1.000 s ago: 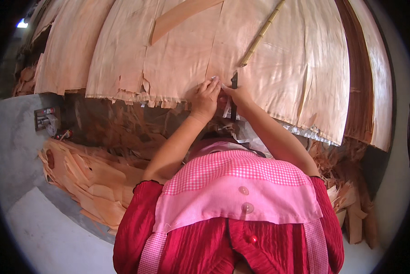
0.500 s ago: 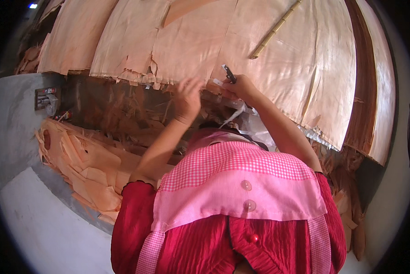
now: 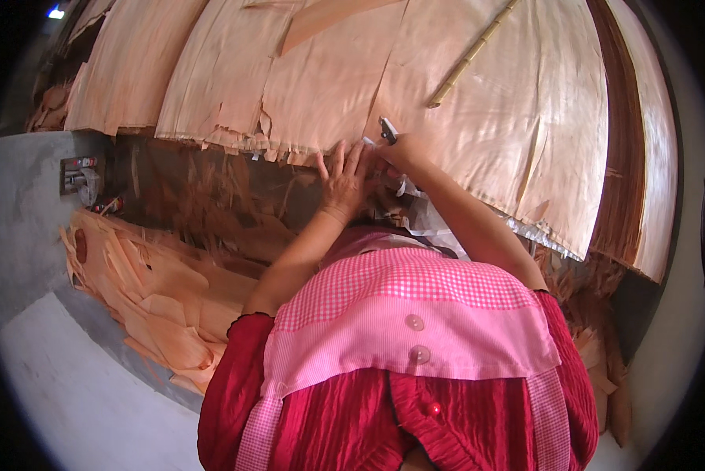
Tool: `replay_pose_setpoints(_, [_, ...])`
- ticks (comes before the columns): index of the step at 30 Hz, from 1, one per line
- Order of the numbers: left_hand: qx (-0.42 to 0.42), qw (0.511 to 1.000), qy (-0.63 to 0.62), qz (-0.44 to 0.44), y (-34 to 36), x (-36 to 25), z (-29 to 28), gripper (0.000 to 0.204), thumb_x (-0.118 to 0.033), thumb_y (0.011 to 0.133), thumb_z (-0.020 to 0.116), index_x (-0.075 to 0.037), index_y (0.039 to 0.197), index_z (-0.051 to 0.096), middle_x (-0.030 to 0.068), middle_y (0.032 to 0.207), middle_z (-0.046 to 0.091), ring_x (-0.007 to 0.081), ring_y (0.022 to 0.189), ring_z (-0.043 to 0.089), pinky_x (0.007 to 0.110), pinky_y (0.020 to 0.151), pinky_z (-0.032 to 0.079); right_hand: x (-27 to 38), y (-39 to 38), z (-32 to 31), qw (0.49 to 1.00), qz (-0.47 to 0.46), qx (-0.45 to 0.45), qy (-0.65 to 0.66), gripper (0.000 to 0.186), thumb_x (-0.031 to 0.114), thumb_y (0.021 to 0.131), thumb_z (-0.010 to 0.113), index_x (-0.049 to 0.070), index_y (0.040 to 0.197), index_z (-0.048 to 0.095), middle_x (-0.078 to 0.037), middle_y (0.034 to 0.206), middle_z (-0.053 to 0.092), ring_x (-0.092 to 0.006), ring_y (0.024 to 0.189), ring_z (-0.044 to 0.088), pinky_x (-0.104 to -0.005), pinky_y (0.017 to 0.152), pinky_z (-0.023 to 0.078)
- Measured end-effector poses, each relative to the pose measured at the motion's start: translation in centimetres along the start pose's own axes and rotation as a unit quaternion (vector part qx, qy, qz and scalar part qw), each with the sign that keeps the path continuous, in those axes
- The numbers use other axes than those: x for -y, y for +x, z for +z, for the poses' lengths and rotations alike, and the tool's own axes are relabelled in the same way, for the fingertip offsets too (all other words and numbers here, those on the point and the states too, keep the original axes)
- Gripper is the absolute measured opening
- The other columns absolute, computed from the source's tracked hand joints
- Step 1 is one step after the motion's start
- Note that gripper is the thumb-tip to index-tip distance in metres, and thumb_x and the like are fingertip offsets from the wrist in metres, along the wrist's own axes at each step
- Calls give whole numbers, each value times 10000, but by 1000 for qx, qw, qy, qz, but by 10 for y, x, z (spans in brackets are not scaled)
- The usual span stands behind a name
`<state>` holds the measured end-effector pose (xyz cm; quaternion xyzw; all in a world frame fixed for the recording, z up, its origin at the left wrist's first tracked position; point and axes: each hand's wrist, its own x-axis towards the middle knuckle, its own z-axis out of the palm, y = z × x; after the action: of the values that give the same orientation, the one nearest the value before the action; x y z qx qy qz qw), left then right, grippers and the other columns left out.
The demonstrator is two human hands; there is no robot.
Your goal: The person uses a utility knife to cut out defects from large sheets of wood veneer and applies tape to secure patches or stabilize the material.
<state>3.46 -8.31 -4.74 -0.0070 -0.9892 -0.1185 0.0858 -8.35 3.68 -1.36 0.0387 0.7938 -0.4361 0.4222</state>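
Note:
Large thin wood veneer sheets (image 3: 321,86) lie stacked in front of me, their near edge ragged. My left hand (image 3: 343,182) rests at this edge, palm down with fingers stretched and slightly apart, nothing gripped in it. Close on its right, my right hand (image 3: 406,155) is closed around a slim black-and-silver tool (image 3: 388,130), whose upper end sticks out above the fingers. A small white piece (image 3: 369,141) shows between the two hands; whether it belongs to the tool I cannot tell. The right fingertips are partly hidden.
A bamboo stick (image 3: 474,53) and a loose veneer strip (image 3: 329,25) lie on the sheets. Scrap veneer (image 3: 152,294) is heaped below at the left, near a grey wall with a socket box (image 3: 79,174). Crumpled clear plastic (image 3: 427,216) hangs under my right forearm.
My left hand has moved right and come down flat at the veneer edge, beside my right hand. The right hand has shifted slightly left and nearer me, still holding the tool.

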Motion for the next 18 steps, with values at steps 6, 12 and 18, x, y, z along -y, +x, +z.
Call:
replay_pose_setpoints(6, [9,996,72,49,13,-3,-6,688,-381,744,596,-97,1315,339,36,1385,301,282,1289,263,628,987,138,-3,-2,2,999,17,-30,-13,305,272,755,636,-2,889,630,-151,701,638,-256,609,631,-347,553,494])
replay_pose_setpoints(12, [50,992,6,114,13,15,-6,602,-313,777,569,-49,1283,377,91,1352,359,273,1282,294,612,989,164,10,-20,-22,928,-170,-147,-296,196,182,796,551,11,862,619,-171,743,629,-313,700,625,-416,647,484])
replay_pose_setpoints(18, [47,993,-63,89,62,20,-27,438,-263,795,563,-88,1191,498,90,1252,482,277,1241,348,553,972,242,40,43,-84,971,-106,-156,144,166,112,807,537,-17,721,598,-134,635,615,-219,518,587,-343,477,461])
